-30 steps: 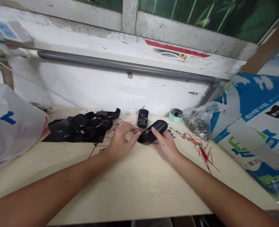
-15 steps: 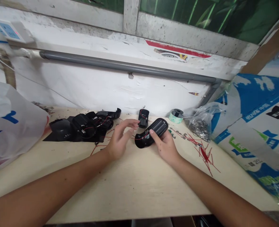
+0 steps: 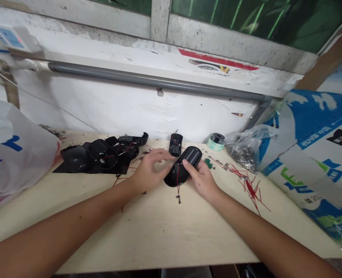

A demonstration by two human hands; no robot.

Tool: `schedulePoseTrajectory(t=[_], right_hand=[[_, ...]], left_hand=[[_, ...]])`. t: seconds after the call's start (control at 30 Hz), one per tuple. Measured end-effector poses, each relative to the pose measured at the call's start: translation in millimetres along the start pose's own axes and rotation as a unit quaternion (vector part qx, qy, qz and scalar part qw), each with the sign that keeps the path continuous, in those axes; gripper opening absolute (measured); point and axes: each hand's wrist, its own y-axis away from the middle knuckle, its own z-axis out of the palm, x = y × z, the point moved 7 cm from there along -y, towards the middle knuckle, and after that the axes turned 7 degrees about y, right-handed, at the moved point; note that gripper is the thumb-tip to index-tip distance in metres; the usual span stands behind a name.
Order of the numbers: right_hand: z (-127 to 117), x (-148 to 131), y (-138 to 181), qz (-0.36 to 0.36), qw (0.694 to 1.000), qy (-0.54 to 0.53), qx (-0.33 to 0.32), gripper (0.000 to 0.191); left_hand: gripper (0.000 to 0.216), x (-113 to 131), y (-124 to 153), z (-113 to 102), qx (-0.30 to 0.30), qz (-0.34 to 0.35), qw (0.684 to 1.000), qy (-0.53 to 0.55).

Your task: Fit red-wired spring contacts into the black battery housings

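Observation:
A black oval plastic housing [image 3: 185,164] with a ribbed battery bay lies tilted on the pale wooden table [image 3: 159,227], gripped by my right hand [image 3: 202,179]. A red wire [image 3: 177,185] with a small metal contact at its end hangs from the housing toward me. My left hand [image 3: 150,172] touches the housing's left end, thumb and fingertips closed on something I cannot make out. Behind the housing stands a smaller black part [image 3: 175,144] with red wire.
A heap of black housings [image 3: 101,154] with red wires lies at the back left. At the back right are a solder spool [image 3: 215,141], a clear bag of metal parts [image 3: 246,150] and loose red wires [image 3: 249,187]. A white bag [image 3: 11,146] sits left, a blue-and-white sack [image 3: 318,154] right.
My left hand let go of the housing, opened, then came back to its left end. My right hand turned the housing; the red wire now dangles toward me.

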Motion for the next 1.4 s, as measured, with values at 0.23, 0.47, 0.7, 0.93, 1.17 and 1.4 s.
schedulePoseTrajectory(t=[0.23, 0.47, 0.7, 0.93, 1.17, 1.4], right_hand=[[-0.1, -8.0, 0.5, -0.056, 0.995, 0.077, -0.013, 0.032], [1.9, -8.4, 0.2, -0.066, 0.994, 0.090, -0.009, 0.031], [0.7, -8.0, -0.6, -0.060, 0.995, 0.085, -0.002, 0.030], [-1.4, -4.4, -2.3, -0.032, 0.998, 0.054, 0.000, 0.035], [-1.3, -1.7, -2.1, -0.025, 0.998, 0.057, -0.008, 0.036], [2.2, -9.5, 0.1, -0.039, 0.996, 0.071, -0.026, 0.034]], left_hand=[[0.010, 0.7, 1.3, 6.2, -0.032, 0.003, 0.999, -0.036], [0.011, 5.2, 0.7, 7.9, -0.031, -0.031, 0.998, -0.047], [0.010, 10.8, 4.0, 15.2, -0.038, -0.007, 0.999, -0.016], [0.043, 12.1, 7.7, 13.1, -0.059, 0.021, 0.996, -0.061], [0.025, 2.8, 3.9, 9.9, -0.042, -0.007, 0.998, -0.039], [0.042, 17.5, 4.3, 10.4, -0.073, 0.029, 0.994, -0.074]])
